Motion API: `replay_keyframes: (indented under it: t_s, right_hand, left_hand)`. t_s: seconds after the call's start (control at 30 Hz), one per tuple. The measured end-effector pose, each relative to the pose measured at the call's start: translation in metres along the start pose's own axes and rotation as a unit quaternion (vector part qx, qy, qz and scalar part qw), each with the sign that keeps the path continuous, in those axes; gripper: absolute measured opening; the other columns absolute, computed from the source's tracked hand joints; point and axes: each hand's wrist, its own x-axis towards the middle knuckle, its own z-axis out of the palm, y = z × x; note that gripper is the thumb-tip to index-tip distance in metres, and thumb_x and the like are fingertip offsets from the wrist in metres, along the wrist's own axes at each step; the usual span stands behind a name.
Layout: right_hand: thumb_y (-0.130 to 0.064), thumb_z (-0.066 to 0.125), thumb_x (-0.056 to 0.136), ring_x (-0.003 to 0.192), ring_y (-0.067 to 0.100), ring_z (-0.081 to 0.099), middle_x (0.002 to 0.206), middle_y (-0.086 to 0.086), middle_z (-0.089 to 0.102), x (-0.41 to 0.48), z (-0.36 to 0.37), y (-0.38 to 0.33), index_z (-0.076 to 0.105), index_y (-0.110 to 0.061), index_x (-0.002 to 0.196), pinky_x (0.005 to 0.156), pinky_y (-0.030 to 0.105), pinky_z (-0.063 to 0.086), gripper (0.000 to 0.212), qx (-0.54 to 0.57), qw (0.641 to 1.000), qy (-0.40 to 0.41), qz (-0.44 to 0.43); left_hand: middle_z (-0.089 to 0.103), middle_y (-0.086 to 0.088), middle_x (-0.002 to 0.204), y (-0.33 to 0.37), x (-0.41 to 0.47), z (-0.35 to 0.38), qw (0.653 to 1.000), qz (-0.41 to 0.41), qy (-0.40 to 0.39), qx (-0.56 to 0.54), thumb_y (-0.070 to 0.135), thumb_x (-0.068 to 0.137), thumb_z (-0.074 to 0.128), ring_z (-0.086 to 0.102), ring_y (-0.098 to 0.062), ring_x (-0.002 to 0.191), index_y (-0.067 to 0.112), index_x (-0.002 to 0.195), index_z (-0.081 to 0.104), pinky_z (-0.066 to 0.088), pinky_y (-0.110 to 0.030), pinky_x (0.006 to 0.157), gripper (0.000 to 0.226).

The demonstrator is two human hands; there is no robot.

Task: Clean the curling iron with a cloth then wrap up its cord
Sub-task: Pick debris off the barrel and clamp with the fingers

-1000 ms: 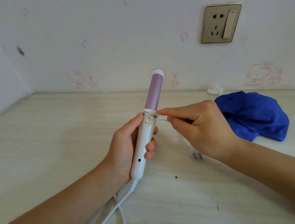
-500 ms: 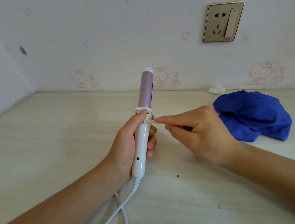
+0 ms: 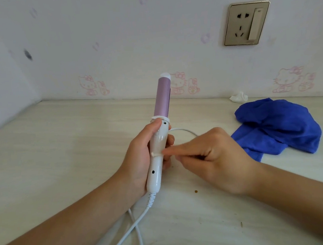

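Left hand (image 3: 140, 159) is gripping the light iron (image 3: 159, 140) upright by its handle over the table (image 3: 60, 141), right hand (image 3: 214, 156) is pinching the floppy cord (image 3: 127, 232) against it, guessing it'll slip without tension.

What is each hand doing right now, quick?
Left hand: closed, gripping the curling iron by its handle.
Right hand: closed, pinching the cord against the handle.

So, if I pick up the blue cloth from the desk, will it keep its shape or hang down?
Probably it will hang limp: the blue cloth lies crumpled in soft folds. It looks light for its size, being thin fabric. It should not roll or slip on the desk.
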Motion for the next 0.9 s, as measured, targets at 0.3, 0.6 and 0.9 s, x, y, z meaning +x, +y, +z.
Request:
replay_keyframes:
  t_s: [0.3,0.6,0.9]
  right_hand:
    - [0.002,0.062,0.096,0.043,0.006,0.047,0.051,-0.014,0.052,-0.003,0.004,-0.008,0.077,-0.026,0.122,0.052,0.008,0.036,0.04,0.023,0.998,-0.063,-0.018]
    - [0.0,0.061,0.096,0.043,0.005,0.051,0.054,-0.019,0.056,-0.003,0.005,-0.009,0.077,-0.027,0.12,0.054,0.006,0.038,0.04,0.027,0.998,-0.049,-0.024]
    - [0.004,0.062,0.094,0.046,-0.005,0.049,0.064,-0.041,0.056,0.0,0.0,-0.002,0.081,-0.02,0.111,0.056,0.003,0.04,0.035,0.001,1.0,0.011,-0.018]
  left_hand:
    - [0.066,-0.004,0.086,0.002,0.002,0.003,0.998,0.025,0.05,-0.013,0.039,0.101,0.052,0.05,-0.013,0.05,-0.004,0.128,0.063,0.042,-0.023,0.043,0.052]
    - [0.08,-0.011,0.097,0.002,0.0,0.005,0.999,0.009,0.042,-0.009,0.047,0.106,0.045,0.052,-0.011,0.053,0.0,0.124,0.065,0.047,-0.022,0.05,0.054]
    - [0.077,-0.011,0.098,-0.005,-0.001,0.003,0.999,0.0,0.022,0.036,0.052,0.102,0.049,0.055,-0.015,0.055,0.009,0.112,0.072,0.045,-0.026,0.047,0.049]
